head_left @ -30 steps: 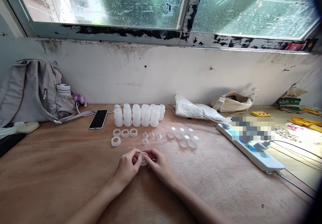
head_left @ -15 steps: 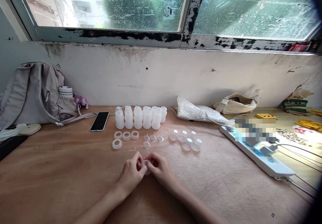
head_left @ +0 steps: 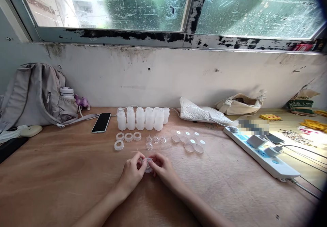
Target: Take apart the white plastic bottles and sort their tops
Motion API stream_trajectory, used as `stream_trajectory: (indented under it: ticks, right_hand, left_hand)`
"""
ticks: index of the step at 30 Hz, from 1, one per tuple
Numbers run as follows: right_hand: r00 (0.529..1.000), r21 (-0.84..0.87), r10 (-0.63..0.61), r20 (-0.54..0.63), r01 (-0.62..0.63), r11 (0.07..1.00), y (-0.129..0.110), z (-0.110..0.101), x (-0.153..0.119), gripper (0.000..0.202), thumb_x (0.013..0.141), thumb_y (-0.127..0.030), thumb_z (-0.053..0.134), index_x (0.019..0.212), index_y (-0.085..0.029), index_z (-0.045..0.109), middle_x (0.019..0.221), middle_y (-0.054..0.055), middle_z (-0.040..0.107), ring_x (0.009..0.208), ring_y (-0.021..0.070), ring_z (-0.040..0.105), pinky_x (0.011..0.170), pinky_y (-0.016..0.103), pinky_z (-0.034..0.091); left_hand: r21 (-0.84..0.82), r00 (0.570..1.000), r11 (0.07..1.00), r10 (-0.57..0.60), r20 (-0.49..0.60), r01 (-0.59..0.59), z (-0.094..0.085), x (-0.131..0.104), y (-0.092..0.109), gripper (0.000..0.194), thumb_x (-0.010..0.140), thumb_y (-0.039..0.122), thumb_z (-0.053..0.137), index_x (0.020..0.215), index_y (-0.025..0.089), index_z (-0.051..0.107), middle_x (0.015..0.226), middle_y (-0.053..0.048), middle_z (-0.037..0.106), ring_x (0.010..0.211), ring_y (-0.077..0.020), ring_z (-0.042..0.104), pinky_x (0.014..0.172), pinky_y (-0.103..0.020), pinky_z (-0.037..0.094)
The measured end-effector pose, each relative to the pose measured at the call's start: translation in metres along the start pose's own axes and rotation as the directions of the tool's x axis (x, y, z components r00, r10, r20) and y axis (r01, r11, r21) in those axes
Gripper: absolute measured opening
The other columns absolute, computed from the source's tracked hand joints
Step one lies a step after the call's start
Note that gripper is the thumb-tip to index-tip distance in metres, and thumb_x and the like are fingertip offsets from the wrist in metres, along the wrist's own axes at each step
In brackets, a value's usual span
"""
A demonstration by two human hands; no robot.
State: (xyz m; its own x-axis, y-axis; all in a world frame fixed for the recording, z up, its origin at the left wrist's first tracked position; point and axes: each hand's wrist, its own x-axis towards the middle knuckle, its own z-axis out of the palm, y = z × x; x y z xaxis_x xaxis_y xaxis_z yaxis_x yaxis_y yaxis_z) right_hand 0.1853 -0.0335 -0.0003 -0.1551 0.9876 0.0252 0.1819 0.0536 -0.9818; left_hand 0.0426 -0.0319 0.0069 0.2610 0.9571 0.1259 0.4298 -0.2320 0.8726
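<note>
Between my two hands is a translucent bottle collar ring (head_left: 148, 169) with what looks like a clear teat in it. My left hand (head_left: 133, 171) pinches its left side between thumb and fingers. On the opposite edge, my right hand (head_left: 163, 169) grips it the same way. Just beyond lie several loose white collar rings (head_left: 119, 145) and several clear silicone teats (head_left: 149, 146). Farther back stand small frosted baby bottles (head_left: 140, 119) in a row. Clear domed caps (head_left: 189, 147) are grouped to the right.
A phone (head_left: 101, 123) lies left of the bottles, near a grey backpack (head_left: 41, 94). At the right runs a white power strip (head_left: 263, 157) with plugs and cables. A silver padded pouch (head_left: 201, 114) and a beige bag (head_left: 240, 105) sit by the wall.
The ring has been tilted so its round face shows more to me. My fingers have shifted to its two sides; the other parts stay put.
</note>
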Motion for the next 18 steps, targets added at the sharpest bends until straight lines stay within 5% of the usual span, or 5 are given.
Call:
stream_trajectory:
  ticks: [9,18]
  right_hand:
    - [0.998,-0.096,-0.050,-0.024,0.047,0.994,-0.0060,-0.0017,-0.0007,0.016,0.073,-0.028,0.054,0.072,-0.013,0.060,0.057,-0.001,0.055,0.051,0.0095,0.046,0.047,0.020,0.037]
    - [0.996,-0.107,-0.075,-0.048,0.070,0.992,0.0001,-0.0012,-0.0020,0.015,0.073,-0.025,0.054,0.082,-0.014,0.060,0.060,-0.001,0.055,0.053,0.0098,0.049,0.050,0.021,0.040]
  left_hand:
    - [0.018,0.999,0.999,0.028,-0.027,-0.028,0.0025,-0.0030,0.0032,0.014,0.078,0.029,0.044,0.069,0.020,0.042,0.049,0.006,0.046,0.044,-0.0094,0.045,0.046,-0.019,0.033]
    - [0.096,0.998,0.994,0.046,-0.040,-0.042,-0.0020,0.0007,-0.0004,0.011,0.077,0.028,0.045,0.072,0.020,0.050,0.059,0.002,0.057,0.051,-0.0114,0.053,0.051,-0.020,0.040]
